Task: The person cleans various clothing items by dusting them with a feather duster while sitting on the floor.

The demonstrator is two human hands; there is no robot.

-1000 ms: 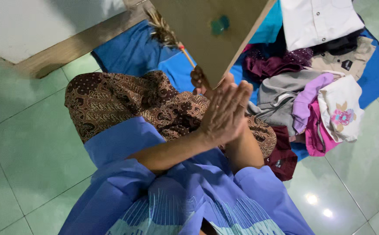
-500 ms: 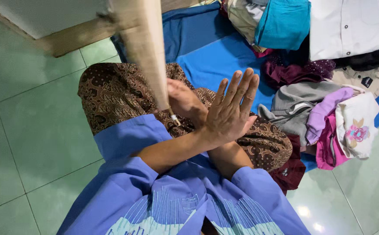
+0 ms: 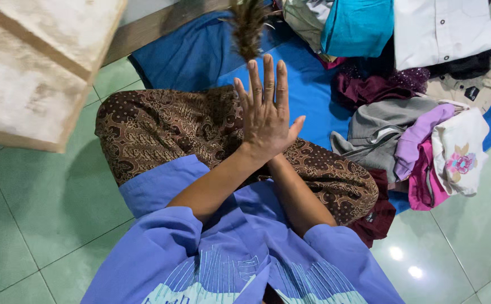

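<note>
Left hand [image 3: 267, 115] raised flat, fingers spread and straight, gripping nothing, crossed over right forearm. Right hand hidden behind left hand; its state cannot be told. Feather tuft [image 3: 249, 27] projects just beyond left fingertips, above blue mat [image 3: 313, 84]. Wooden board [image 3: 34, 73] well left of left hand, over green tiled floor [image 3: 37, 219]. Clothes pile [image 3: 420, 112] right of left hand, on mat.

Single head-worn view, looking steeply down and close over the brown patterned batik lap [image 3: 161, 126]; the blue floor mat [image 3: 307, 90] lies just beyond.
</note>
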